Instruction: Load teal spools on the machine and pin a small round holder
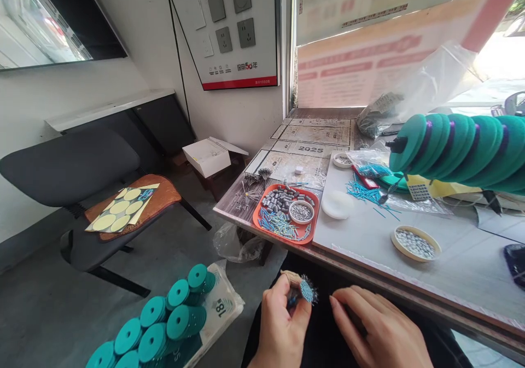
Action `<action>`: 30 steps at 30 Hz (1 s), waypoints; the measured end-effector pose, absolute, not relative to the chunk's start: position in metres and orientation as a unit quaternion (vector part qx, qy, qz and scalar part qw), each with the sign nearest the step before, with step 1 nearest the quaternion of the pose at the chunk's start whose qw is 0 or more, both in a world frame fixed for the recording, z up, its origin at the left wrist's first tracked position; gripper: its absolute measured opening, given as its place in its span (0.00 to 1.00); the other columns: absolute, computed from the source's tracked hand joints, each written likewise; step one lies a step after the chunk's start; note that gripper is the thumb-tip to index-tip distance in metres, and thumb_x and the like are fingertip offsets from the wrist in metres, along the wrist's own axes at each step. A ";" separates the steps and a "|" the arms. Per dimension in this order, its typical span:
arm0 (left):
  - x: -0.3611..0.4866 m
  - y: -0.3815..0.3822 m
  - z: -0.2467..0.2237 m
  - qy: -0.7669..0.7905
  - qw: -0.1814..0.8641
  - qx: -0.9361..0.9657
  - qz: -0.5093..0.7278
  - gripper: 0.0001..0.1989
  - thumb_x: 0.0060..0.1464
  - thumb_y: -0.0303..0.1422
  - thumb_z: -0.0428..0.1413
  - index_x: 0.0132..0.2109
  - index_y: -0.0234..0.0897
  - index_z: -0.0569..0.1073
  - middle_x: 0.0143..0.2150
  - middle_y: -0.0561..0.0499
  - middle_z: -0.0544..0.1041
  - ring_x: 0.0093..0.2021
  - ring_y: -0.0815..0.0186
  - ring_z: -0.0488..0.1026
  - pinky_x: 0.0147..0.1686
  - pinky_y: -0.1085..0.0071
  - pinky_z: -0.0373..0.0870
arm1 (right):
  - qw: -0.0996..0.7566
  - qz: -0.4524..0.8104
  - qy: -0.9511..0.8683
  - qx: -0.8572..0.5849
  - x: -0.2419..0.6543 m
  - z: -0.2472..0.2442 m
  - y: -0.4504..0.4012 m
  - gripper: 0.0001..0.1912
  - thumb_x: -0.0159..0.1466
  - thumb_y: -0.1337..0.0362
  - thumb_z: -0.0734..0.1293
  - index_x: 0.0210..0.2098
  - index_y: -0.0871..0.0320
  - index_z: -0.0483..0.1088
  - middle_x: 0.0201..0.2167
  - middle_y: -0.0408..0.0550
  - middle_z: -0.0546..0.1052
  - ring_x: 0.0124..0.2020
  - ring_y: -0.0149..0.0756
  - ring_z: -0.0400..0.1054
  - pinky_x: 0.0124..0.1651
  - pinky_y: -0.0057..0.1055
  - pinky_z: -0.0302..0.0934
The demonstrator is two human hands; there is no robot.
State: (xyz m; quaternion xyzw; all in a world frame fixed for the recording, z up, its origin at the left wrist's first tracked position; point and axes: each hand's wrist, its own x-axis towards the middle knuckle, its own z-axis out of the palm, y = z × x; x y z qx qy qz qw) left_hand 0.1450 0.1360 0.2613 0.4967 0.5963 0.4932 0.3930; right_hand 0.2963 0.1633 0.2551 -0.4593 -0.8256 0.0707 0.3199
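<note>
My left hand (281,324) is closed around a bundle of thin blue sticks (307,290), held over my lap. Fine wire-like ends stick out of the bundle's tip. A tan covering shows on one finger of that hand. Just right of the bundle, apart from it, is my right hand (379,324), its thumb and forefinger drawn together; whatever they may pinch is too small to see. Beyond my hands, on the table edge, an orange tray (256,221) contains dark cylinders, blue sticks and a small round dish (301,212) of metal bits.
A cream dish (416,243) of silvery pieces and loose blue sticks (365,190) lie on the table (369,237). A rod of green discs (455,149) juts in at right. Stacked green discs (153,310) stand lower left, near a chair (69,165).
</note>
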 end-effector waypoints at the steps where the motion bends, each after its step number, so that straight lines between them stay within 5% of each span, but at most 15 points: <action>1: 0.145 0.136 0.261 0.596 0.394 0.496 0.493 0.08 0.56 0.35 0.52 0.33 0.35 0.71 0.27 0.51 0.72 0.29 0.66 0.67 0.32 0.75 0.62 | 0.319 0.073 -0.824 -0.462 0.296 0.255 0.163 0.19 0.70 0.60 0.51 0.28 0.55 0.68 0.23 0.42 0.72 0.22 0.30 0.67 0.27 0.28 0.56; 7: 0.148 0.137 0.266 0.609 0.402 0.461 0.505 0.10 0.52 0.37 0.56 0.31 0.34 0.74 0.27 0.49 0.75 0.28 0.65 0.68 0.28 0.74 0.63 | 0.332 0.095 -0.822 -0.453 0.295 0.254 0.161 0.17 0.68 0.61 0.53 0.28 0.55 0.67 0.21 0.42 0.71 0.21 0.30 0.67 0.25 0.27 0.58; 10: 0.149 0.140 0.272 0.594 0.440 0.433 0.516 0.12 0.50 0.39 0.58 0.30 0.32 0.77 0.28 0.47 0.76 0.30 0.64 0.70 0.31 0.72 0.65 | 0.362 0.114 -0.808 -0.451 0.293 0.255 0.160 0.13 0.67 0.61 0.54 0.42 0.55 0.68 0.28 0.44 0.75 0.23 0.30 0.70 0.26 0.26 0.63; 14: 0.148 0.142 0.271 0.551 0.516 0.375 0.537 0.12 0.49 0.39 0.60 0.32 0.33 0.77 0.28 0.49 0.75 0.31 0.65 0.68 0.36 0.72 0.65 | 0.369 0.124 -0.816 -0.428 0.290 0.256 0.161 0.19 0.67 0.62 0.53 0.57 0.58 0.56 0.39 0.51 0.75 0.30 0.33 0.72 0.29 0.27 0.67; 23: 0.147 0.144 0.260 0.453 0.610 0.330 0.560 0.07 0.51 0.35 0.59 0.31 0.34 0.74 0.33 0.50 0.71 0.38 0.64 0.66 0.44 0.69 0.60 | 0.377 0.101 -0.819 -0.421 0.291 0.262 0.163 0.11 0.68 0.63 0.53 0.46 0.57 0.61 0.29 0.45 0.73 0.19 0.28 0.65 0.22 0.23 0.62; 30: 0.150 0.141 0.261 0.446 0.623 0.335 0.549 0.11 0.53 0.38 0.57 0.31 0.35 0.68 0.29 0.53 0.66 0.28 0.70 0.62 0.32 0.73 0.60 | 0.376 0.137 -0.819 -0.411 0.290 0.261 0.163 0.10 0.67 0.64 0.55 0.31 0.54 0.63 0.22 0.39 0.70 0.19 0.27 0.66 0.23 0.23 0.59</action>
